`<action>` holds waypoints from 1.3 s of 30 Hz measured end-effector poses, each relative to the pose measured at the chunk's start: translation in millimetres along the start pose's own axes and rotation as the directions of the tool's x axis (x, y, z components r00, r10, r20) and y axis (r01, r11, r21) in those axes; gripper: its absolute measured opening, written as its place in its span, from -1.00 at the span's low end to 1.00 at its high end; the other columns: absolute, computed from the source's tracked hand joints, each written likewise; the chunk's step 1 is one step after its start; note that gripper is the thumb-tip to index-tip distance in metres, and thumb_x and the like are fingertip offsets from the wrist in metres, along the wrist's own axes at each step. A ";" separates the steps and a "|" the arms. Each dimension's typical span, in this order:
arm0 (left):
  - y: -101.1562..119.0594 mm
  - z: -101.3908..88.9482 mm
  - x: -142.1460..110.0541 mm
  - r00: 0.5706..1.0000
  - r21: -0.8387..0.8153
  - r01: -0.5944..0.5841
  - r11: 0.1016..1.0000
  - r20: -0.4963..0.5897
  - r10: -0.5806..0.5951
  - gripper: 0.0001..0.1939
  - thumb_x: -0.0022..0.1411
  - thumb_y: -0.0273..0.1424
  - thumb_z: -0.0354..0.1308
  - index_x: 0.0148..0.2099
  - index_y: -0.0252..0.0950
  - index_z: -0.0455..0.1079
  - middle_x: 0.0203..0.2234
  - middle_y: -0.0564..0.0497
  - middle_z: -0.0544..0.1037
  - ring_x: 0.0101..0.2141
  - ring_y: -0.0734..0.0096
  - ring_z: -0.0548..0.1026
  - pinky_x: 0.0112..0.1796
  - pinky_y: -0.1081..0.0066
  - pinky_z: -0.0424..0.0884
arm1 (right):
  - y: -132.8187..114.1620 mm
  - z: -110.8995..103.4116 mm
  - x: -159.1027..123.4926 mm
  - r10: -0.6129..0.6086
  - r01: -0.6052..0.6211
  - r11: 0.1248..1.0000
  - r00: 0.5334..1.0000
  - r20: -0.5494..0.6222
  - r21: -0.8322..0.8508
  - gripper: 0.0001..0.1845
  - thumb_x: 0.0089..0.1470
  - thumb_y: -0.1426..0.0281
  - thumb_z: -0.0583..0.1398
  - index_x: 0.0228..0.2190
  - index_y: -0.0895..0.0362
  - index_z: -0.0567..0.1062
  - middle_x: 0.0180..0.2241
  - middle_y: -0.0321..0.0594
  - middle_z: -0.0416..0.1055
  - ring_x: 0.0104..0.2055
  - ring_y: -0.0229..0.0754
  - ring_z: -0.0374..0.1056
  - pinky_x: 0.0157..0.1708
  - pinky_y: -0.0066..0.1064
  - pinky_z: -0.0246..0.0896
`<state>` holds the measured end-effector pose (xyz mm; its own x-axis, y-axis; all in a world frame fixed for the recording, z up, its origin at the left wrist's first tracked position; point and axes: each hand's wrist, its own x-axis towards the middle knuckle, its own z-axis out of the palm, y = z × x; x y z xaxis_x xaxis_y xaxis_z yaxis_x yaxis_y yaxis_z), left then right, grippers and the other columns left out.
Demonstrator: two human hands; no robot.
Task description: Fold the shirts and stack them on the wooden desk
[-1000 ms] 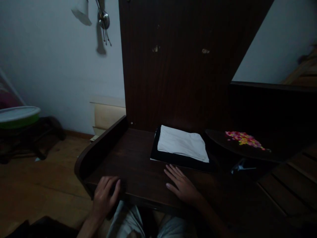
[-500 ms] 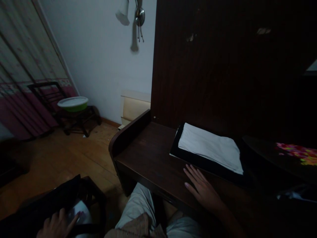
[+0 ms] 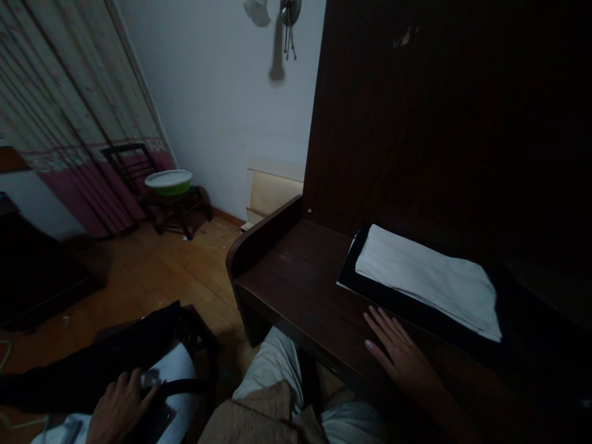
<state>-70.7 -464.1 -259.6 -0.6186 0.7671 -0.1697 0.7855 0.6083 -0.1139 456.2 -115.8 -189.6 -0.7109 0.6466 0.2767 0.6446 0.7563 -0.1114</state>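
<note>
My right hand (image 3: 407,357) lies flat on the dark wooden desk (image 3: 296,277), fingers spread, holding nothing. Just beyond its fingertips is a folded white cloth (image 3: 425,271) on top of a folded black cloth (image 3: 354,265). Down at the lower left, my left hand (image 3: 118,404) is over a seat beside the desk, with its fingers curled. A small, shiny, clear-looking item (image 3: 150,379) shows at its fingertips, too dim to name. Around that hand are black fabric (image 3: 106,354), a black strap (image 3: 185,386) and something white (image 3: 180,364).
A raised side panel (image 3: 263,237) edges the desk at the left. On a dark chair (image 3: 178,216) by the wall stands a green basin with a whitish lid (image 3: 170,183). A curtain (image 3: 69,117) hangs behind it, and a wall lamp (image 3: 290,12) is above.
The view has swung left. My left hand has moved from the desk's front edge down to the seat at the left. My right hand has stayed flat on the desk.
</note>
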 end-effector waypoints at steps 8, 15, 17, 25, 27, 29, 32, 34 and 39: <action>-14.9 19.4 -33.8 0.961 -0.075 -0.233 0.970 -0.172 0.217 -0.54 0.19 -0.09 -0.06 -0.08 -0.24 0.49 -0.08 -0.21 0.56 -0.04 -0.06 0.47 0.01 0.05 0.34 | 7.6 5.6 -2.6 -0.039 0.038 0.999 0.999 -0.005 -0.031 -0.34 0.30 0.09 -0.07 0.31 0.13 0.10 0.34 -0.10 0.01 0.38 0.03 -0.08 0.28 0.05 0.00; -5.9 28.2 -73.5 1.000 -0.073 0.012 0.997 0.003 -0.012 -0.21 0.10 0.10 -0.04 0.09 -0.47 0.42 0.06 -0.39 0.45 0.05 -0.21 0.41 0.02 -0.02 0.34 | 14.9 11.1 -5.6 -0.048 0.048 0.999 0.999 -0.003 -0.023 -0.33 0.29 0.09 -0.11 0.31 0.14 0.10 0.32 -0.09 0.07 0.36 0.05 -0.04 0.26 0.09 0.02; 2.1 29.0 -76.1 1.000 -0.092 0.011 0.996 -0.013 -0.012 -0.20 0.10 0.09 -0.05 0.11 -0.51 0.39 0.05 -0.41 0.45 0.05 -0.21 0.41 0.02 -0.03 0.34 | 16.9 12.8 -6.2 -0.049 0.049 0.998 0.999 -0.005 -0.029 -0.32 0.28 0.09 -0.12 0.30 0.16 0.11 0.32 -0.07 0.08 0.36 0.07 -0.04 0.26 0.10 0.02; 3.5 34.0 -76.0 0.992 -0.253 -0.016 0.967 -0.125 -0.016 -0.32 0.10 0.05 0.01 0.06 -0.37 0.40 -0.12 -0.25 0.52 -0.13 -0.03 0.50 -0.09 0.10 0.45 | 18.7 12.3 -8.0 -0.057 0.057 0.998 0.998 0.021 -0.030 -0.34 0.28 0.12 -0.11 0.31 0.12 0.08 0.32 -0.08 0.07 0.38 0.08 -0.08 0.27 0.13 -0.02; -0.6 33.5 -73.4 0.993 -0.270 -0.026 0.962 -0.122 -0.007 -0.31 0.10 0.10 0.02 0.05 -0.35 0.41 -0.15 -0.24 0.52 -0.15 -0.02 0.51 -0.12 0.11 0.46 | 20.1 12.0 -9.3 -0.074 0.074 0.997 0.997 0.017 -0.024 -0.36 0.29 0.15 -0.12 0.31 0.11 0.10 0.31 -0.09 0.09 0.38 0.07 -0.08 0.27 0.14 -0.01; -3.5 33.1 -70.4 0.993 -0.265 -0.030 0.964 -0.116 -0.001 -0.29 0.09 0.12 0.02 0.03 -0.36 0.42 -0.16 -0.25 0.52 -0.16 -0.02 0.51 -0.15 0.11 0.47 | 22.6 11.9 -10.8 -0.130 0.130 0.991 0.992 -0.002 -0.007 -0.41 0.29 0.19 -0.12 0.28 0.08 0.16 0.31 -0.11 0.11 0.39 0.06 -0.12 0.27 0.15 -0.02; -6.1 33.1 -67.6 0.993 -0.242 -0.047 0.969 -0.117 0.019 -0.27 0.08 0.13 0.02 0.02 -0.38 0.43 -0.11 -0.30 0.51 -0.15 -0.04 0.51 -0.15 0.11 0.47 | 27.0 11.9 -12.7 -0.240 0.242 0.970 0.969 -0.052 0.026 -0.49 0.29 0.28 -0.12 0.21 -0.01 0.28 0.31 -0.19 0.11 0.41 0.02 -0.21 0.27 0.16 -0.06; -7.9 32.7 -67.7 0.992 -0.239 -0.060 0.969 -0.123 0.031 -0.28 0.09 0.12 0.03 0.05 -0.37 0.42 -0.08 -0.29 0.50 -0.13 -0.04 0.52 -0.15 0.12 0.48 | 29.0 12.2 -13.2 -0.267 0.269 0.962 0.962 -0.062 0.036 -0.51 0.29 0.31 -0.10 0.18 -0.03 0.32 0.31 -0.23 0.12 0.41 0.01 -0.21 0.28 0.15 -0.07; -13.4 29.6 -71.2 0.992 -0.224 -0.084 0.971 -0.111 0.060 -0.33 0.13 0.06 0.04 0.09 -0.34 0.41 -0.02 -0.29 0.48 -0.06 -0.05 0.50 -0.10 0.13 0.47 | 29.3 11.2 -13.4 -0.265 0.268 0.962 0.962 -0.060 0.044 -0.55 0.27 0.31 -0.08 0.07 0.00 0.43 0.29 -0.21 0.17 0.41 0.03 -0.22 0.26 0.18 -0.05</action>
<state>-36.7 -532.9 -274.9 -0.5680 0.8203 -0.0668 0.8111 0.5717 0.1233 481.4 -101.2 -207.2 -0.8382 0.4159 0.3529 0.4176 0.9055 -0.0754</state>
